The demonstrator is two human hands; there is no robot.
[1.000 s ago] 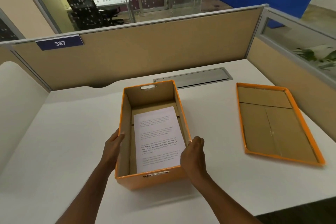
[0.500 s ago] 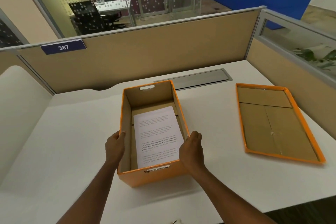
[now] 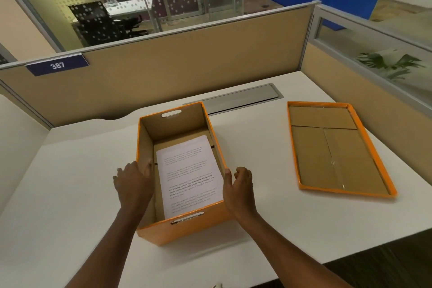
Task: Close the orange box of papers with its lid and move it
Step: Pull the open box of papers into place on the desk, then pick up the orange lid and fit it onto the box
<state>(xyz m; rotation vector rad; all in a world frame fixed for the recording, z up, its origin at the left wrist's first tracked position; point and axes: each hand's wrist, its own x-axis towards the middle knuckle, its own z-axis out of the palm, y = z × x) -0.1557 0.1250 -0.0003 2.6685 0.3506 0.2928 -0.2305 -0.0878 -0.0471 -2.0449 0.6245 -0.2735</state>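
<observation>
The orange box (image 3: 187,232) stands open in the middle of the white desk, with a stack of printed papers (image 3: 189,175) lying inside. My left hand (image 3: 133,184) grips its left wall, thumb hooked over the rim. My right hand (image 3: 240,188) is beside the right wall near the front corner. Its thumb touches the rim, and its fingers are curled loosely, clear of the box. The orange lid (image 3: 336,149) lies upside down on the desk to the right, an arm's reach from the box, with its brown inside facing up.
A grey cable hatch (image 3: 243,98) is set into the desk behind the box. Tan partition walls (image 3: 187,72) enclose the desk at the back and right. The desk's front edge (image 3: 350,257) runs close below my right forearm.
My right hand's fingers have come off the box's right rim and curled outward. My left hand keeps its hold. The box has shifted slightly on the desk.
</observation>
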